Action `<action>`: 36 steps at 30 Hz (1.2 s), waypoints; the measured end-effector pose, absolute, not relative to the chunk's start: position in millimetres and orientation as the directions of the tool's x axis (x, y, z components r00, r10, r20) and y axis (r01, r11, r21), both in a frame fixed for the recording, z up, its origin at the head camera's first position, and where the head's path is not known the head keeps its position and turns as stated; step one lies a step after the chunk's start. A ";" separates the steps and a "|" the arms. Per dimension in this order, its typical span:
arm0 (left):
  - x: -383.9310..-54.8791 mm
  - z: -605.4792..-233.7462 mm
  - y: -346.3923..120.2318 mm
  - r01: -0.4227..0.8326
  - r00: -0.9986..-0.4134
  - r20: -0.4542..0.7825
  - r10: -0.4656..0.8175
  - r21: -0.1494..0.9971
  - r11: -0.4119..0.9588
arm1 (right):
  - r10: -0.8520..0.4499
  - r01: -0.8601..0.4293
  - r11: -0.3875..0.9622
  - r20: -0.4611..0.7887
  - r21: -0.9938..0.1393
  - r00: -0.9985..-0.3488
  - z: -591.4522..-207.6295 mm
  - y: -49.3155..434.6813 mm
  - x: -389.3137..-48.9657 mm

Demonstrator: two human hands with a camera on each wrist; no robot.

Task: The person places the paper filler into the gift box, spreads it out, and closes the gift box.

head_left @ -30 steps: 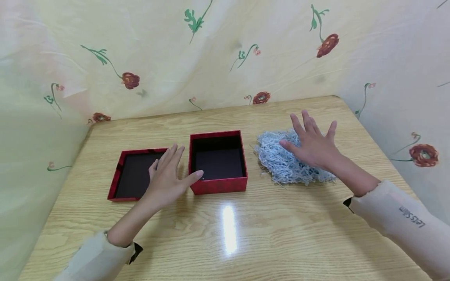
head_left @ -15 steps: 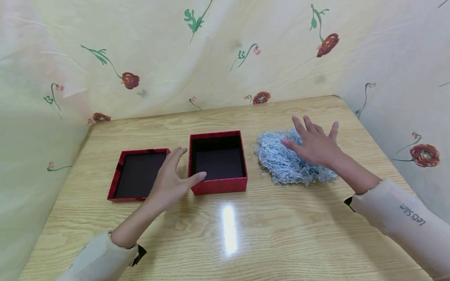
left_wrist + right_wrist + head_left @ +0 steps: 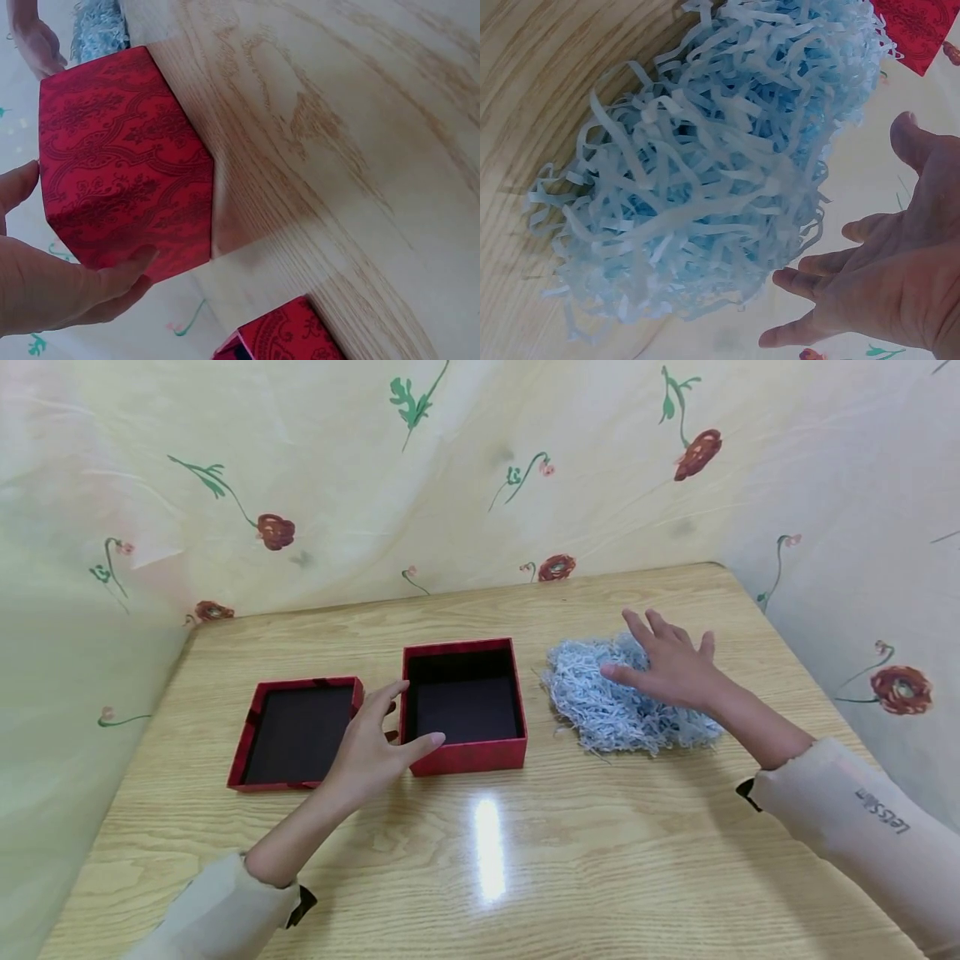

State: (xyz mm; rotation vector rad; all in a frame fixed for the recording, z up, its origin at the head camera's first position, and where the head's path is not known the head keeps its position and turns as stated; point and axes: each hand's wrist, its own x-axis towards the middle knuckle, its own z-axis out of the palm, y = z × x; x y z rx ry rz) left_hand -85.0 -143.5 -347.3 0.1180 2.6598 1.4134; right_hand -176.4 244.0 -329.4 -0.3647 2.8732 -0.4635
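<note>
A square red patterned box (image 3: 468,756) with a black inside stands upright on the table, its top uncovered. My left hand (image 3: 358,753) is at the box's left side, thumb near the front left corner and fingers lightly bent. In the left wrist view its fingertips (image 3: 139,262) overlap the box's red wall; whether they touch it I cannot tell. To the right lies a loose heap of light blue shredded paper (image 3: 600,706). Over its right part hovers my right hand (image 3: 678,672), fingers spread and holding nothing; the right wrist view shows them beside the shreds (image 3: 682,195).
A shallow red box lid (image 3: 296,735) lies left of the box, black inside facing up. The wood-grain table (image 3: 600,852) extends in front, with a bright light reflection. Flower-printed cloth (image 3: 450,485) hangs behind and on both sides.
My left hand has shifted slightly right toward the box, its fingers bending more and coming down to the box's left edge. My right hand has dropped a little over the shredded paper.
</note>
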 end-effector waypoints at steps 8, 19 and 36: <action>-86.4 -348.4 -143.1 -0.003 -0.989 -0.086 0.123 0.832 0.554 | -0.278 -0.197 0.911 -0.189 -0.363 -0.942 -333.2 246.2 -181.2; -88.3 -350.3 -141.6 -0.024 -0.988 -0.097 0.123 0.868 0.496 | -0.292 -0.195 0.894 -0.196 -0.403 -0.936 -336.7 248.7 -185.7; -91.7 -346.9 -140.2 -0.084 -0.984 -0.149 0.099 0.872 0.482 | -0.323 -0.211 0.874 -0.197 -0.438 -0.926 -337.0 251.1 -191.9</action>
